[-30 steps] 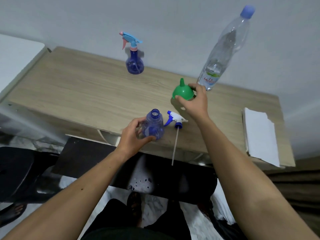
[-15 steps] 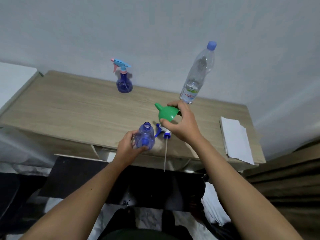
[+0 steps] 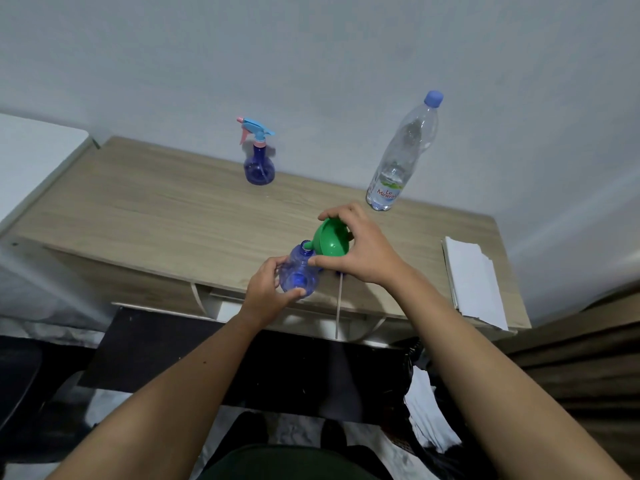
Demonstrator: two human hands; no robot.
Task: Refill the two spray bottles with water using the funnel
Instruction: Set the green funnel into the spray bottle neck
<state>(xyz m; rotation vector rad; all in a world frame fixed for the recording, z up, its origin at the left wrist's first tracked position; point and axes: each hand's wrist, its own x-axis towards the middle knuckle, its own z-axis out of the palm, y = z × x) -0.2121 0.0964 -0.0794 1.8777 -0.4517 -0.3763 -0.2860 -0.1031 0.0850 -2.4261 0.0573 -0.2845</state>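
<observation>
Gripping the open blue spray bottle (image 3: 298,271) round its belly, the left hand (image 3: 268,294) steadies it near the six o'clock edge of the wooden desk (image 3: 156,216). At the bottle's two o'clock, the right hand (image 3: 360,252) pinches the green funnel (image 3: 330,242) by its rim, tilted, spout at the bottle's mouth. Its removed trigger's dip tube (image 3: 338,306) pokes out beneath that hand. A second, capped spray bottle (image 3: 259,157) stands toward eleven o'clock, the water bottle (image 3: 403,155) toward one, white papers (image 3: 474,282) at three.

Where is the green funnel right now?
In the head view, the green funnel is in the right hand, tilted, with its spout at the mouth of the open spray bottle near the table's front edge.
</observation>
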